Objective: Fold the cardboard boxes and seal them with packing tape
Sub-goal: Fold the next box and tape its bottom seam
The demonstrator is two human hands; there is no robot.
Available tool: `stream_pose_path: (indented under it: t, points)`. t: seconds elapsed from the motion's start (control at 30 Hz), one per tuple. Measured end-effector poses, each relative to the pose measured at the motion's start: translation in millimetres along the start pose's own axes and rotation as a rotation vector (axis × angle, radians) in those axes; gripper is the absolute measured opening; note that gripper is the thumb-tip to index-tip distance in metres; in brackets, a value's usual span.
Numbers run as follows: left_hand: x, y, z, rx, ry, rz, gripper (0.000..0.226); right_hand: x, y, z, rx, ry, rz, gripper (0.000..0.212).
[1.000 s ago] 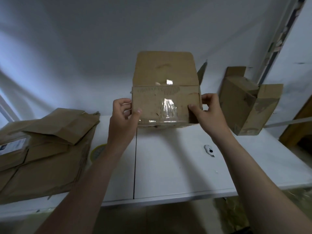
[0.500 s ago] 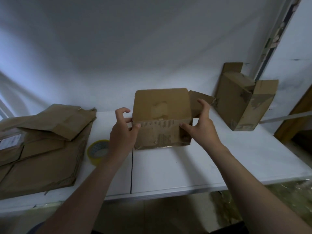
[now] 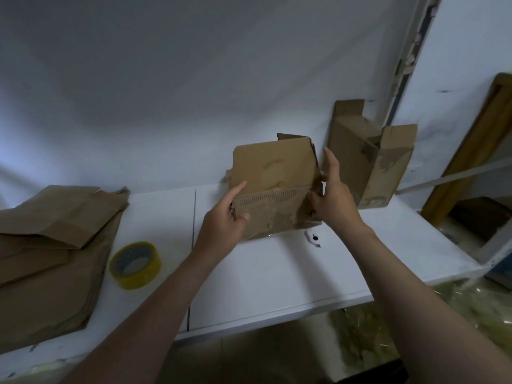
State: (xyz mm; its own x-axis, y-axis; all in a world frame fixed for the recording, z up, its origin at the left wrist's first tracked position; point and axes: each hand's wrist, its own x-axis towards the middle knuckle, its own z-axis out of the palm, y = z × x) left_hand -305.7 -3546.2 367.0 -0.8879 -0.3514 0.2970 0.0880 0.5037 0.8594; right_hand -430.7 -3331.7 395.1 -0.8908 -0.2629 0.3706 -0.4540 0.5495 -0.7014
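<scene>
A small worn cardboard box (image 3: 273, 189) stands on the white table (image 3: 277, 275), its wide near flap raised upright. My left hand (image 3: 224, 223) grips the box's near left corner, thumb on the front face and fingers behind the wall. My right hand (image 3: 332, 195) holds the right side, thumb on the front corner and straight fingers against the right flap. A roll of yellow packing tape (image 3: 135, 264) lies flat on the table to the left of the box.
A stack of flattened cardboard boxes (image 3: 52, 253) covers the table's left end. Another folded box (image 3: 368, 159) with raised flaps leans at the back right by the wall. A small white object (image 3: 313, 238) lies just in front of the held box.
The box came down from the air onto the table. My right hand's fingers moved up along the right flap and pushed it inward; the view shifted and the tape roll came into sight.
</scene>
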Motion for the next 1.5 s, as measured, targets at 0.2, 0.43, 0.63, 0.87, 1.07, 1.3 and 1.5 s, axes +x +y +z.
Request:
stream_pose_path:
  t: [0.2, 0.43, 0.63, 0.87, 1.07, 1.3, 1.5]
  points:
    - [43, 7, 57, -0.183, -0.14, 0.028, 0.068, 20, 54, -31, 0.043, 0.067, 0.032, 0.088]
    - [84, -2, 116, -0.127, -0.253, 0.011, 0.082, 34, 108, -45, 0.196, 0.073, 0.096, 0.08]
    - [97, -10, 156, -0.059, -0.353, -0.01, 0.077, 33, 148, -34, 0.284, 0.07, 0.227, 0.042]
    - [90, -21, 170, 0.036, -0.252, -0.103, 0.077, 36, 165, -23, -0.059, -0.122, 0.214, 0.056]
    - [83, -11, 142, 0.144, -0.258, 0.037, 0.078, 35, 140, -15, -0.242, -0.219, 0.315, 0.065]
    - [64, -18, 43, 0.375, -0.262, 0.024, 0.069, 25, 60, 18, -0.326, -0.328, 0.232, 0.063]
    - [35, -35, -82, 0.559, -0.199, -0.051, 0.071, 19, -36, 71, -0.353, -0.416, 0.107, 0.088]
